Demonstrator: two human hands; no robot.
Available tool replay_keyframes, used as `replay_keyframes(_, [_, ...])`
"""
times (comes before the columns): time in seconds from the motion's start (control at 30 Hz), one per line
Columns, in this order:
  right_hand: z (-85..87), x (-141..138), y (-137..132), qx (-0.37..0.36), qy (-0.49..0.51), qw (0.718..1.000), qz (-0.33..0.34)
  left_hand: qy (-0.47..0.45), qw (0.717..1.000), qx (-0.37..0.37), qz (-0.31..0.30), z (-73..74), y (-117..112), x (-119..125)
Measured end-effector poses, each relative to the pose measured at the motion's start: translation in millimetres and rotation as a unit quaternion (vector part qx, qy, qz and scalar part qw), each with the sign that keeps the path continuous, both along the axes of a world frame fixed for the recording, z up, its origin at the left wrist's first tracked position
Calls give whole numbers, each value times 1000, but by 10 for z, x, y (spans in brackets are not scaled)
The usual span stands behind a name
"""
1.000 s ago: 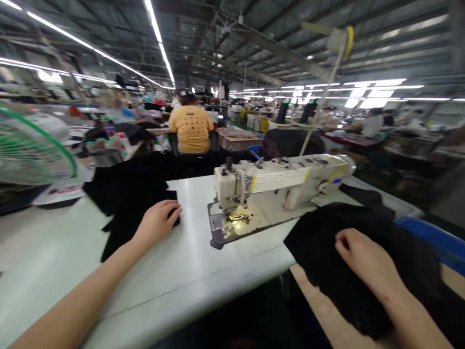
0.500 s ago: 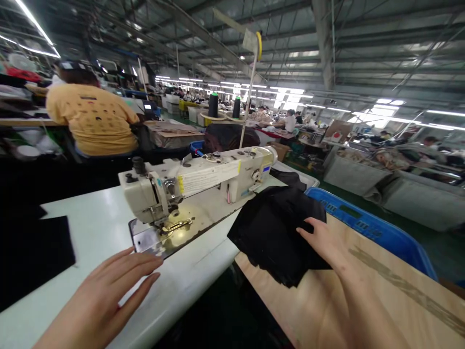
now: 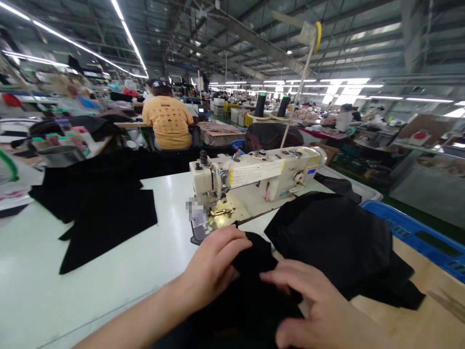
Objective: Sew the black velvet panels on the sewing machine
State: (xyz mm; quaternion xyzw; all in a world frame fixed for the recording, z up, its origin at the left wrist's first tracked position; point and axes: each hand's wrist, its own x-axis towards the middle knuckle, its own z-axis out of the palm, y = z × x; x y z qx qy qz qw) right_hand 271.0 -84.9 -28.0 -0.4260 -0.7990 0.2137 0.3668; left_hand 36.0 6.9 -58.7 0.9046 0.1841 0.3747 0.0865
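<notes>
A black fabric piece (image 3: 254, 271) hangs between my hands at the table's front edge, its lower part merging into the dark below. My left hand (image 3: 218, 261) is closed on its upper left edge, fingers curled over the cloth. At the cloth's right side is my right hand (image 3: 316, 305), thumb and fingers spread apart over it, slightly blurred. Just beyond my left hand stands a cream sewing machine (image 3: 254, 174), with its needle area lit. To the right, a stack of black fabric pieces (image 3: 330, 237) lies across the table edge and a wooden board.
More black fabric pieces (image 3: 112, 223) lie on the pale tabletop (image 3: 174, 203) at left. A blue plastic crate (image 3: 417, 232) stands at right beside the wooden board (image 3: 378, 310). Thread cones (image 3: 260, 105) stand behind the machine. A person in a yellow shirt (image 3: 167, 121) sits farther back.
My right hand has come from the fabric stack toward the middle, and a black piece is now between my hands. My left hand has closed on it. The view has turned left.
</notes>
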Motion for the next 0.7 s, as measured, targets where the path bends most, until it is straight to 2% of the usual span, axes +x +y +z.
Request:
replay_keyframes(0.03, [16,19,38,-45,43,998,18,-43,999,-13,-4,-4,-5,-91])
replay_keyframes(0.07, [8,42,100,-77,90,993,8,-87,996,-21,-3,1,-20,-181])
replay_keyframes(0.17, [-170,32,363,-142,218,961,-97,-197,980,-38,-7,71,-92,-410])
replay_keyframes(0.2, [-266,-25,446,-185,257,943,-106,-220,975,-40,-11,105,-118,-467])
replay_keyframes(0.27, [-458,-229,563,-315,329,888,-59,-243,969,-41,-11,164,-164,-557])
replay_keyframes(0.33, [-595,-495,608,-421,400,814,4,-247,968,-35,0,191,-201,-627])
replay_keyframes(0.4, [-643,-714,616,-464,458,757,37,-240,970,-24,12,176,-226,-698])
replay_keyframes(0.43, [-633,-775,623,-460,482,745,31,-232,972,-15,13,153,-234,-739])
replay_keyframes(0.5, [-557,-767,662,-409,507,759,-26,-211,977,10,14,86,-250,-831])
replay_keyframes(0.57, [-421,-610,721,-304,505,801,-108,-168,985,16,23,15,-274,-924])
replay_keyframes(0.63, [-241,-393,754,-190,451,854,-177,-70,996,-28,40,-29,-312,-993])
replay_keyframes(0.7, [-34,-229,718,-98,345,909,-214,67,990,-111,57,-18,-362,-1014])
